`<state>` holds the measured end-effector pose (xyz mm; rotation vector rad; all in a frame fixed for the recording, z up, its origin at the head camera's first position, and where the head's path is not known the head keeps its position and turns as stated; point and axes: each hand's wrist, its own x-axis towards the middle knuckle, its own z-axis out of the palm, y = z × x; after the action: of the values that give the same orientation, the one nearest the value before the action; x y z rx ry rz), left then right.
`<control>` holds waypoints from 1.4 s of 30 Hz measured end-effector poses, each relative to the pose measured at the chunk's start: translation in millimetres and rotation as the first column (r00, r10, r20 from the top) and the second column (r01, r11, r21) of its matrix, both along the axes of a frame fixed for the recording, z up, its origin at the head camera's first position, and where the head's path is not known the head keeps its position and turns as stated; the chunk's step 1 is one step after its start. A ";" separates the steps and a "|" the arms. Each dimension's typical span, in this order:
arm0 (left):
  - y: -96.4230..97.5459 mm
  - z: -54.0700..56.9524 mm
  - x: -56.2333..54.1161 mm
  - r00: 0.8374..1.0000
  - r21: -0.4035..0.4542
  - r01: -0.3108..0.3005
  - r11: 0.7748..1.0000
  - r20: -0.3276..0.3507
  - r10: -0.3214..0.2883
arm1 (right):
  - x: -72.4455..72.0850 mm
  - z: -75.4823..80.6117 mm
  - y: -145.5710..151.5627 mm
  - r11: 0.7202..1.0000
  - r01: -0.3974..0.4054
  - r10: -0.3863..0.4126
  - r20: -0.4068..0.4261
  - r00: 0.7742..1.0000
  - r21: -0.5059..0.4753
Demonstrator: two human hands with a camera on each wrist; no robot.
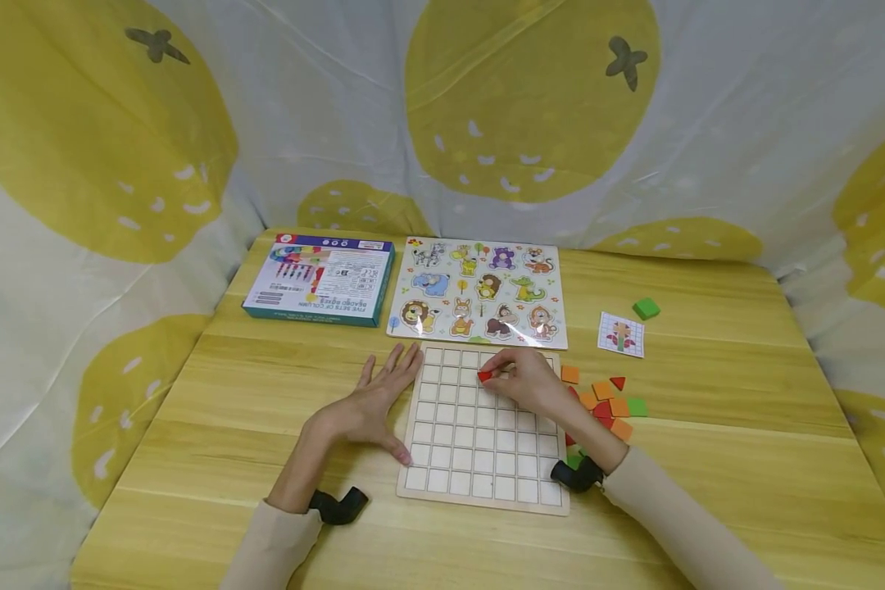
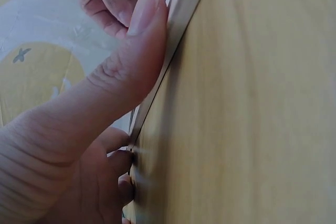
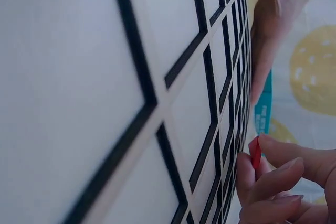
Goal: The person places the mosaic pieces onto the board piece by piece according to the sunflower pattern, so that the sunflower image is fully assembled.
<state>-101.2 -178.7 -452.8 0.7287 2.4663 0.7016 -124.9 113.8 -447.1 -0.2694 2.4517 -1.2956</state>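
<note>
A wooden grid board [image 1: 453,438] with square cells lies flat on the table. My left hand [image 1: 372,401] rests at its left side with fingers spread, the thumb on the lower left edge and fingertips at the upper left corner. Over the upper part of the grid, my right hand [image 1: 524,381] pinches a small red piece [image 1: 484,376] between thumb and fingers. In the right wrist view the red piece [image 3: 255,151] stands tilted on edge close to the board. Loose orange pieces [image 1: 602,390] and red pieces [image 1: 602,411] lie beside the board's right edge, partly under the right forearm.
A picture card [image 1: 621,334] with a flower on a grid lies at the right, near stacked green pieces [image 1: 645,309]. Behind the board are an animal puzzle [image 1: 477,291] and a flat toy box [image 1: 319,280]. A patterned curtain [image 1: 324,106] encloses the table.
</note>
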 end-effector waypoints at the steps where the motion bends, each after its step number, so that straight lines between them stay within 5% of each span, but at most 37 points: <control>1: 0.1 0.0 -0.1 1.000 -0.002 0.000 1.000 -0.001 0.000 | -0.1 0.0 -0.7 1.000 0.003 -0.003 0.004 1.000 0.002; 13: 0.1 -0.5 -0.1 1.000 0.000 -0.005 1.000 -0.001 0.005 | -0.1 -0.4 0.2 0.999 0.044 -0.044 0.035 0.998 -0.007; 27: -0.3 -2.2 -0.3 1.000 0.006 -0.004 1.000 -0.003 0.004 | -0.7 1.5 -2.4 0.987 -0.061 0.072 -0.070 0.995 0.147; 37: -0.8 -2.1 -0.8 1.000 -0.005 -0.006 1.000 0.003 0.006 | -0.2 -0.1 0.8 0.971 -0.158 0.189 -0.173 0.967 0.182; 42: -1.3 -2.0 -0.8 1.000 -0.004 -0.001 1.000 0.001 0.001 | 1.7 0.4 3.5 0.979 -0.139 0.160 -0.138 0.977 0.149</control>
<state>-102.1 -179.9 -454.7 0.7251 2.4664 0.6973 -123.2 117.2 -446.7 -0.5215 2.5744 -1.0720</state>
